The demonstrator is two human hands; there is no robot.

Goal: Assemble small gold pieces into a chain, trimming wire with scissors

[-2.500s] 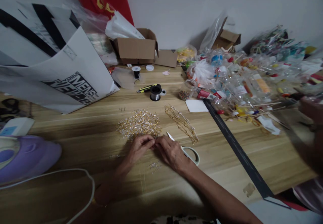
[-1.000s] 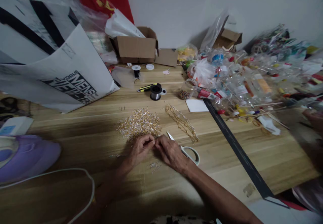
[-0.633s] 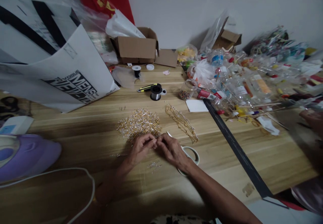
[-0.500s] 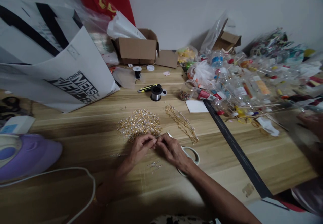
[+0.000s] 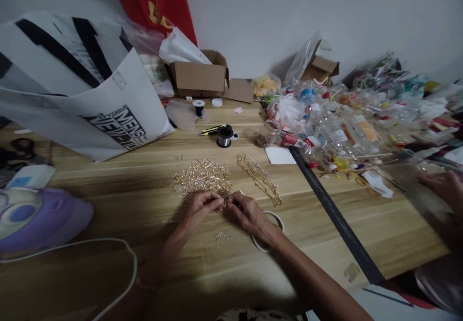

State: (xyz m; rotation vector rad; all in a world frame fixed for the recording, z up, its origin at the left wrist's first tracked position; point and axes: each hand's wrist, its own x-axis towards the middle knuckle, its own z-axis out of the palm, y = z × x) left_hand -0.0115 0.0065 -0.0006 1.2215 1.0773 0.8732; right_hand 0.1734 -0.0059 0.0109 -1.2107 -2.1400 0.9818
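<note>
My left hand (image 5: 205,206) and my right hand (image 5: 249,213) are close together at the front edge of a pile of small gold and silver beaded pieces (image 5: 202,176). Both hands are pinched, thumb against fingers; what they hold is too small to make out. Under my right wrist lie white-handled scissors (image 5: 262,249), partly covered. A few silver bits (image 5: 222,235) rest on the table below my hands. Beaded gold chains (image 5: 257,179) stretch out to the right of the pile.
Behind the pile are a wire spool (image 5: 224,138), a yellow-black cutter (image 5: 210,130) and a cardboard box (image 5: 200,77). A white bag (image 5: 119,104) and a purple object (image 5: 50,217) stand left. Plastic bottles (image 5: 340,133) clutter the right, near another person's hand (image 5: 443,186).
My hands have drawn slightly apart, leaving a small gap between the fingertips. The camera view has shifted a little. The other person's hand shows more at the right.
</note>
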